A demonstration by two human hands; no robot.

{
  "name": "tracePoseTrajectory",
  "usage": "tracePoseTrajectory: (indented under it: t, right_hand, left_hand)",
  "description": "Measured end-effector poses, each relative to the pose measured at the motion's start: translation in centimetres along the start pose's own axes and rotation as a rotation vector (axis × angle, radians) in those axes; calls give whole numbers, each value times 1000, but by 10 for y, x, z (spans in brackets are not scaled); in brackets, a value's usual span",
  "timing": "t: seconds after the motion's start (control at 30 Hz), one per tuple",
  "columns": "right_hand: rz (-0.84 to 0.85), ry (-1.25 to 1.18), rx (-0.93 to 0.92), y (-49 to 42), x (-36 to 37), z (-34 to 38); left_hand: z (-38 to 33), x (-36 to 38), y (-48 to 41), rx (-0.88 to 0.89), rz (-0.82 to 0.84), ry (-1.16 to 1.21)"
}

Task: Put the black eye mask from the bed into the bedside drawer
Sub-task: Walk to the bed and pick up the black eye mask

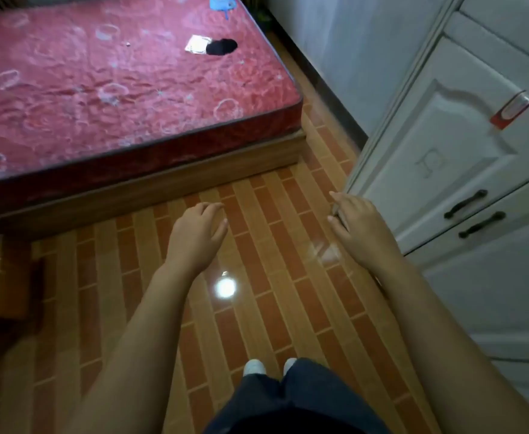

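Black eye mask [221, 46] upper centre on bed [69, 89]: soft, light, we pinch its middle. Left hand [198, 233], right hand [355, 222] loosely spread, holding nothing.

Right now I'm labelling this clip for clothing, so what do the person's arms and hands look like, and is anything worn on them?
Both forearms are bare up to the frame edge: no sleeves show. The left hand and right hand wear no gloves, and I see no rings, watch or bracelet. Lower down, dark trousers and pale footwear show.
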State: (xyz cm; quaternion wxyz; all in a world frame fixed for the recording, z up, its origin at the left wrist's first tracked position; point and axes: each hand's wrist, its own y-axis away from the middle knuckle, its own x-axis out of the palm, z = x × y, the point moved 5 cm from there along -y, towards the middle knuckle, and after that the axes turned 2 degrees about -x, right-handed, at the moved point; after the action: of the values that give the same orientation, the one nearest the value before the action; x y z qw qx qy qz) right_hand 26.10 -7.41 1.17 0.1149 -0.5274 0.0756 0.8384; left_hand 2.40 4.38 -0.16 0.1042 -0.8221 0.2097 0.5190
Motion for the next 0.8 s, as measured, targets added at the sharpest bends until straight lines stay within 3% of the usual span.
tracePoseTrajectory:
  t: [0.1,0.4,0.8]
  right_hand:
    - [-67,-27,-5,-12,-5,-1]
    - [-40,27,-54,-108,-11,-38]
    - [-24,0,-83,-324,-71,-123]
  left_hand:
    - [-1,0,-16,27,-27,-28]
    - [-39,22,-126,217,69,-184]
    - [-104,12,-334,54,-61,-66]
